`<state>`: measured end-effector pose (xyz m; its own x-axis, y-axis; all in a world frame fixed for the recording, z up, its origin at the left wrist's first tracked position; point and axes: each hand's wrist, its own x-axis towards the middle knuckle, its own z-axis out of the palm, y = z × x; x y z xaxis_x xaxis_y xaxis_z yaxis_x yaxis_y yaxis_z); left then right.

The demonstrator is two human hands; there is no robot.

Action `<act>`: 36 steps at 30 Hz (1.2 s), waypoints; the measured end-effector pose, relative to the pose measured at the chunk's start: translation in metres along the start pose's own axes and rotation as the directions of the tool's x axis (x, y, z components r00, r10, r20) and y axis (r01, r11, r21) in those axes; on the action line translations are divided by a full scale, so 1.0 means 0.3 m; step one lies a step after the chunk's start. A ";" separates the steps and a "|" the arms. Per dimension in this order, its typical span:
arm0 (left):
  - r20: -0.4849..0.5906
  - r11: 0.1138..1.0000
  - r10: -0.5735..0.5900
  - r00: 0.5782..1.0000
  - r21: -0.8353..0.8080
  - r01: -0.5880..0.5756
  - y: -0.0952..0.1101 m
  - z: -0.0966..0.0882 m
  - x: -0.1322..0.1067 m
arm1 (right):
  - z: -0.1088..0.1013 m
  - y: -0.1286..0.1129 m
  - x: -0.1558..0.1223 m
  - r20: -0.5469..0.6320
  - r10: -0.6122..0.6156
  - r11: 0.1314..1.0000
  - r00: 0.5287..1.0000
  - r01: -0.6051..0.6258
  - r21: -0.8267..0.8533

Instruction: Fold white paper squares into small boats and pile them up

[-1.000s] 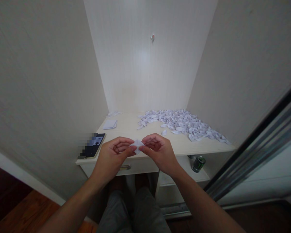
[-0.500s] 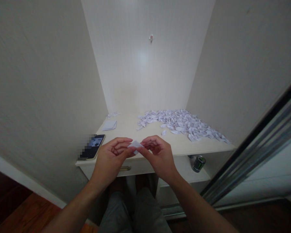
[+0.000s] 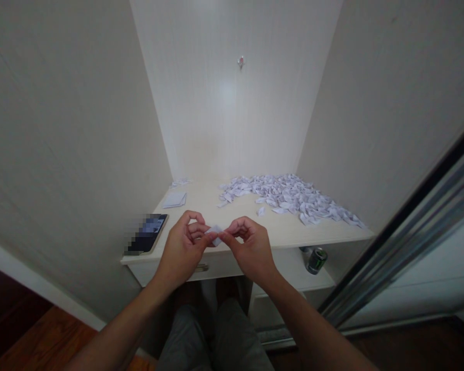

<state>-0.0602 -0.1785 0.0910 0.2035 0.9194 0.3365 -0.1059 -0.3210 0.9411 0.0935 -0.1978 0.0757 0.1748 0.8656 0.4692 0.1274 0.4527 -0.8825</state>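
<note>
Between my two hands is a small piece of white folded paper (image 3: 215, 230), held above the front edge of the white desk (image 3: 201, 206). My left hand (image 3: 183, 245) pinches its left side with thumb and fingers, the index finger arched above. From the other side, my right hand (image 3: 252, 247) grips the paper between thumb and curled index finger. The fingertips cover much of the paper, so its exact folds are hard to make out. Beyond my right hand spreads a wide heap of small folded paper pieces (image 3: 286, 196), with one loose piece (image 3: 261, 211) in front of it.
A short stack of white paper squares (image 3: 174, 200) lies at the left, with thin paper bits (image 3: 180, 182) behind it. A phone (image 3: 149, 237) rests at the left edge. Below the desktop, a dark can (image 3: 316, 261) stands on a shelf. Walls enclose both sides.
My left index finger has lifted and arched away from the paper. My right fingers have closed in a tighter pinch, and less of the paper shows now.
</note>
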 end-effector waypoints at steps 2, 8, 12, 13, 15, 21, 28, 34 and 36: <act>0.016 0.998 0.025 1.000 0.059 -0.026 -0.002 0.001 0.004 | 0.000 0.015 0.007 0.029 0.000 0.999 1.000 -0.001 0.035; 0.051 0.972 0.057 0.997 0.224 -0.067 0.011 -0.006 -0.009 | -0.017 0.028 0.015 0.137 -0.145 0.989 0.980 0.148 -0.010; 0.010 0.990 0.019 1.000 0.141 -0.020 0.014 -0.018 -0.014 | -0.032 0.011 0.014 0.176 -0.284 0.936 0.942 0.313 -0.163; 0.005 0.992 0.009 1.000 0.124 -0.009 0.015 -0.020 -0.015 | -0.035 0.007 0.014 0.179 -0.303 0.924 0.936 0.334 -0.185; -0.002 0.995 -0.005 1.000 0.104 0.005 0.017 -0.023 -0.017 | -0.038 -0.001 0.014 0.184 -0.325 0.910 0.928 0.359 -0.205; -0.042 0.990 0.062 0.997 0.131 -0.056 0.034 -0.016 -0.023 | -0.039 -0.020 0.011 0.184 -0.380 0.882 0.906 0.415 -0.221; 0.015 0.963 0.192 0.981 0.192 -0.191 0.052 -0.017 -0.026 | -0.044 -0.053 0.009 0.183 -0.361 0.891 0.915 0.396 -0.221; 0.053 0.979 0.093 0.994 0.179 -0.101 0.060 -0.026 -0.024 | -0.045 -0.070 0.007 0.210 -0.301 0.913 0.930 0.345 -0.217; 0.043 0.983 0.084 0.995 0.161 -0.090 0.062 -0.024 -0.023 | -0.043 -0.070 0.007 0.210 -0.299 0.918 0.931 0.341 -0.204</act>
<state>-0.0706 -0.1891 0.1060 0.2357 0.8784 0.4157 0.0341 -0.4350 0.8998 0.1039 -0.2082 0.0956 -0.0807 0.7154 0.6940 0.3761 0.6667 -0.6435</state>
